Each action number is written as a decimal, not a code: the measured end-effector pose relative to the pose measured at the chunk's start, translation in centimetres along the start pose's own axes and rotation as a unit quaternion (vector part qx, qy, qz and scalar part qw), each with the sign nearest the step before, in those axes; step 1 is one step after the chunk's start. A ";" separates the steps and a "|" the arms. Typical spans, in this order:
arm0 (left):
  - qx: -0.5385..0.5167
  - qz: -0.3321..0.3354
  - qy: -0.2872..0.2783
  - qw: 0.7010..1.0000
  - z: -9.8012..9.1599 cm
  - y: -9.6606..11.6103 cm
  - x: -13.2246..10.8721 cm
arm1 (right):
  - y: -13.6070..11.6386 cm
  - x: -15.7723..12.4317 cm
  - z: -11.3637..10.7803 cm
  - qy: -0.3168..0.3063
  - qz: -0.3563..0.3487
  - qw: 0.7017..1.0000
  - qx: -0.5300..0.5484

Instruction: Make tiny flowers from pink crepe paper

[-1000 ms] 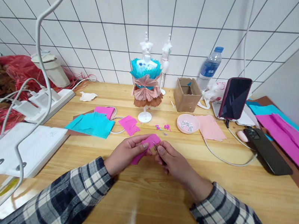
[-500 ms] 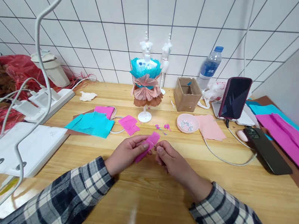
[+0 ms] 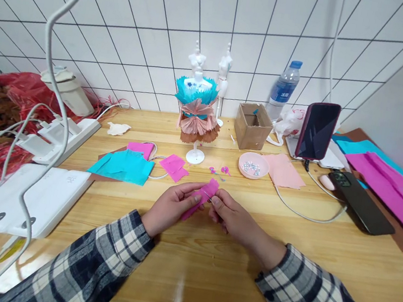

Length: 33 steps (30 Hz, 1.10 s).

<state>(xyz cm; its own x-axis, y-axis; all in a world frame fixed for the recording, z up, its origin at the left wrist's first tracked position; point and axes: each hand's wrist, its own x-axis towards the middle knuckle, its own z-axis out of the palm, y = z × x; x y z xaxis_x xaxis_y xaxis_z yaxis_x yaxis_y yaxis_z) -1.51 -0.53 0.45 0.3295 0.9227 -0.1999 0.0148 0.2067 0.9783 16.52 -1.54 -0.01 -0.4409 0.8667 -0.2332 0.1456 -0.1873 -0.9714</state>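
Note:
My left hand point(image 3: 173, 206) is closed on a magenta crepe paper strip point(image 3: 209, 189), its thumb pressing the paper from above. Close on the right, the fingers of my right hand point(image 3: 232, 213) pinch a thin, shiny tool at the strip's edge. The tool is mostly covered by the fingers, so its kind is unclear. Beyond the hands lie small magenta paper flowers point(image 3: 225, 170) and a folded magenta paper piece point(image 3: 174, 167). A mini dress form point(image 3: 197, 114) wears layered turquoise, pink and brown crepe paper.
A pink bowl point(image 3: 253, 166) holds small shiny beads. Around it are a cardboard box point(image 3: 253, 127), pale pink paper point(image 3: 285, 171) and a dark phone point(image 3: 360, 203). Turquoise paper point(image 3: 121, 166) lies left, near a power strip point(image 3: 76, 140). A white cable point(image 3: 53, 61) hangs in front.
The right fingers and thin tool have shifted slightly left and onto the magenta strip. The strip's upper end has tipped a little to the right. The left hand stays nearly still.

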 end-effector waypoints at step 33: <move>-0.002 0.006 -0.024 1.000 -0.1 -0.3 0.0 | 0.0 0.0 0.0 0.009 -0.003 1.000 -0.020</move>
<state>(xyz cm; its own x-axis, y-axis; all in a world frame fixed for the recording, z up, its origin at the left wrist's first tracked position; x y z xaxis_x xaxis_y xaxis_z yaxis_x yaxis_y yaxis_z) -1.62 -0.52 0.18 0.3737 0.9088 -0.1855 0.0062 0.1975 0.9803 16.53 -1.51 0.00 -0.4261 0.8758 -0.2268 0.1782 -0.1645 -0.9701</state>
